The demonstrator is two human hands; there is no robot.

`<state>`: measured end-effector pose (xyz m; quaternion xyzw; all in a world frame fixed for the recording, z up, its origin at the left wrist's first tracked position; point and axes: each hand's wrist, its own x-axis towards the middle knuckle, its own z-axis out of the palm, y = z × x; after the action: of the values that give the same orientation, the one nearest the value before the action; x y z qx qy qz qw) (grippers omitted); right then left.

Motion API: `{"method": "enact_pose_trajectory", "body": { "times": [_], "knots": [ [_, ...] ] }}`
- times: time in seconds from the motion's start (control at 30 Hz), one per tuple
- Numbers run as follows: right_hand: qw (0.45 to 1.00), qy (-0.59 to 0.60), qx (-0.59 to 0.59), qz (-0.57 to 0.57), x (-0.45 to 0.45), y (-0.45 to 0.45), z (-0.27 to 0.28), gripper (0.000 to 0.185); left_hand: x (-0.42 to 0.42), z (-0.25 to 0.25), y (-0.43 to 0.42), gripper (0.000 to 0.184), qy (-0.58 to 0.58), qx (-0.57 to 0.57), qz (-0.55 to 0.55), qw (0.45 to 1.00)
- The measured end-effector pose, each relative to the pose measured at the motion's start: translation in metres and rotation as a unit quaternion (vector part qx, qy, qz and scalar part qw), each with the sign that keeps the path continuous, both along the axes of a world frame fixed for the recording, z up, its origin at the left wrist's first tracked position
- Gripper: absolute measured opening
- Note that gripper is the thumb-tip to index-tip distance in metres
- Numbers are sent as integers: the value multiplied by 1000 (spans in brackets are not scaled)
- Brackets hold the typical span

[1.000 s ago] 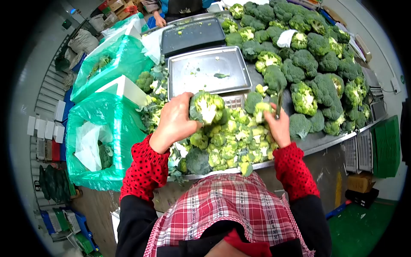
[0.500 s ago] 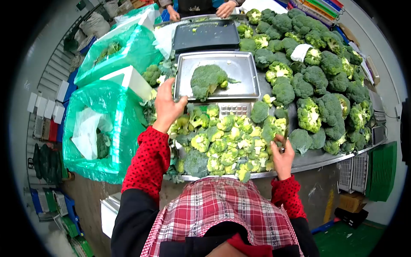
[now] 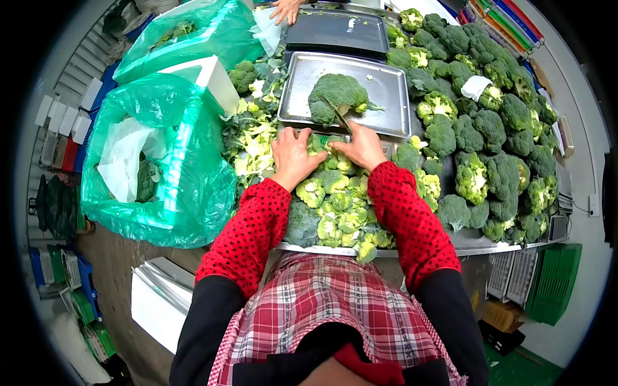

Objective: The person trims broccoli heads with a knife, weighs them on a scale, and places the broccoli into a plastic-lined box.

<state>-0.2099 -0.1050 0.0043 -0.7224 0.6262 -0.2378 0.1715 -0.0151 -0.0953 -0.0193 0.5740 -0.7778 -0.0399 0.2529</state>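
My left hand [image 3: 296, 154] rests at the far edge of a pile of cut broccoli florets [image 3: 335, 215], fingers bent forward and thumb apart, touching the florets there. Close beside it, my right hand [image 3: 362, 147] holds a small knife [image 3: 338, 116], its blade pointing up and left over the metal tray [image 3: 402, 109]. The right thumb also reaches toward the florets between the hands. In the tray lies a large broccoli head [image 3: 335, 95], just beyond my fingers. My hands partly hide the scale keypad below the tray.
Whole broccoli heads [image 3: 489, 138] are heaped on the right. A green-bag-lined box [image 3: 193, 199] stands left, with trimmings [image 3: 254, 141] beside it. Behind the tray is a dark tray [image 3: 338, 32]. A co-worker's hand [image 3: 288, 9] shows at the top, by a second lined box [image 3: 212, 32].
My left hand has left the tray's side and come down to the florets. My right hand, with the knife, has moved left and forward beside it. The view has shifted.
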Motion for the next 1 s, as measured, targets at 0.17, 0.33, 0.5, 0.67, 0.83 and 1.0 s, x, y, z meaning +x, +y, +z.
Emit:
{"method": "enact_pose_trajectory", "body": {
  "times": [0.17, 0.33, 0.5, 0.67, 0.83, 1.0],
  "knots": [
    [995, -34, 98, 3, -14, 4, -13, 17, 25, 3, 4, 56, 68, 127, 26, 989],
    [997, 20, -41, 60, -17, 43, 20, 29, 59, 6, 23, 48, 130, 102, -5, 986],
    [977, 145, 73, 140, 7, 2, 25, 39, 53, 0, 17, 56, 131, 79, -111, 982],
    [966, 202, 114, 111, -20, 27, 26, 46, 130, -40, 4, 58, 191, 209, -75, 956],
    [991, 105, 57, 57, -49, 65, 25, 37, 176, -61, 30, 55, -65, 126, -88, 986],
    [989, 143, 40, -23, -63, 89, 39, 29, 155, -47, 13, 47, -39, 197, 13, 980]
  ]
}}
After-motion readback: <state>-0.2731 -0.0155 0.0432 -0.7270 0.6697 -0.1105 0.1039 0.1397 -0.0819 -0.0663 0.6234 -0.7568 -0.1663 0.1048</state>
